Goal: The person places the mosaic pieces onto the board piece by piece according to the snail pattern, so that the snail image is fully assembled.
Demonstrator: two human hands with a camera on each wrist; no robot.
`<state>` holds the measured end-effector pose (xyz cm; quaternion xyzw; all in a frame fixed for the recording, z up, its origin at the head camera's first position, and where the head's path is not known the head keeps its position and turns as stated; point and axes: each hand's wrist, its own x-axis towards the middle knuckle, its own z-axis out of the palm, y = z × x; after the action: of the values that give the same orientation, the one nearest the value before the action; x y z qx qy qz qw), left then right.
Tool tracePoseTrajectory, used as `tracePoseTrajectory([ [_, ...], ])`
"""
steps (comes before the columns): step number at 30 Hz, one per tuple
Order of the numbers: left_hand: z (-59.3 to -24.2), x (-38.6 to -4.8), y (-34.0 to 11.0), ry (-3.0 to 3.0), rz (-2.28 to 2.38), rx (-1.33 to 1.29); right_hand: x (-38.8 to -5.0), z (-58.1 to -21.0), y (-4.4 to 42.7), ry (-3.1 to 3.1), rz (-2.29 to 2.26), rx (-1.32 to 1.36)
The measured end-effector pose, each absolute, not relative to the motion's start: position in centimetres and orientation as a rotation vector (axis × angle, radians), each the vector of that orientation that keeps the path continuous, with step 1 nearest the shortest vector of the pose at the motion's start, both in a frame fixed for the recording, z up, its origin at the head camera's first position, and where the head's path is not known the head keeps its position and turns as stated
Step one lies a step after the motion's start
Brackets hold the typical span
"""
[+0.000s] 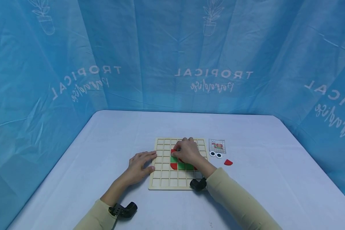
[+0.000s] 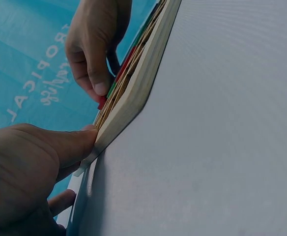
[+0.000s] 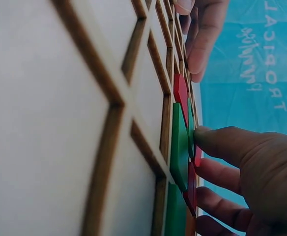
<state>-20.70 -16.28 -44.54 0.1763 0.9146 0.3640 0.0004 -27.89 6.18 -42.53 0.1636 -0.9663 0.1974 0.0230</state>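
Note:
A pale wooden grid board (image 1: 164, 182) lies on the table, with red and green pieces set in its middle cells. My right hand (image 1: 187, 150) reaches over it, pinching a small red piece (image 2: 102, 102) between thumb and fingertips at the upper left of the coloured pieces. Beside it are a green piece (image 3: 179, 142) and another red piece (image 1: 173, 166). My left hand (image 1: 140, 166) rests against the board's left edge, fingers fairly straight and thumb spread, the fingertips touching the rim. Part of the coloured pattern is hidden under my right hand.
Right of the board lie a small printed pattern card (image 1: 217, 146), two round eye pieces (image 1: 215, 155) and a loose red quarter-round piece (image 1: 228, 162). A white cloth covers the table (image 1: 126, 131); blue printed curtains (image 1: 161, 57) stand behind and at the sides.

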Motion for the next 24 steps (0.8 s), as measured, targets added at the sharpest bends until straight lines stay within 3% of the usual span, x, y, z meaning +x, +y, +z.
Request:
tracePoseTrajectory([
  [17,-44.7,-20.8,-16.3,2.884,1.135,0.545,-27.5,-42.4,6.6,-2.964,0.658,0.559],
  [24,-44.7,-20.8,-16.3,2.883,1.128,0.533,-26.8,-41.1,8.9,-2.936,0.772,0.466],
])
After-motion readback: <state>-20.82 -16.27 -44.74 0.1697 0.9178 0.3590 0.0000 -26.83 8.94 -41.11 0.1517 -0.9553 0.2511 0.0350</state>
